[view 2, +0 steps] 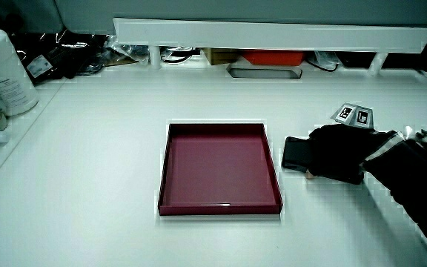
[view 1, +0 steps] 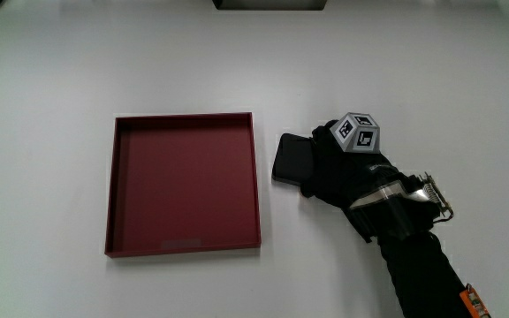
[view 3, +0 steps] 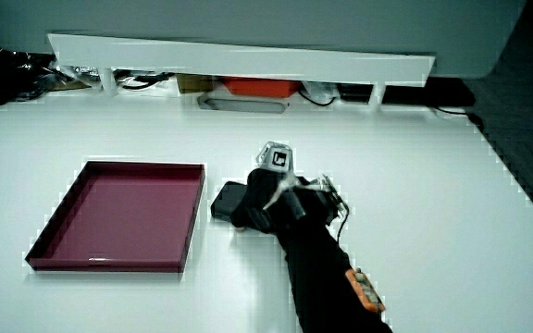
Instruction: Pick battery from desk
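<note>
A flat black battery [view 1: 287, 159] lies on the white desk beside a dark red tray [view 1: 184, 116]. The gloved hand [view 1: 334, 170] rests on the battery's edge away from the tray, and its fingers close around that end. The patterned cube [view 1: 357, 132] sits on the back of the hand. Both side views show the same hold: battery [view 2: 294, 154] [view 3: 227, 199] flat on the desk, hand [view 2: 339, 154] [view 3: 263, 200] gripping it. Part of the battery is hidden under the hand. The tray [view 2: 213, 124] [view 3: 142, 166] holds nothing.
A low white partition [view 2: 273, 33] runs along the desk farther from the person than the tray, with cables and small boxes under it. In a side view, a white canister [view 2: 2, 70] stands at the desk's edge.
</note>
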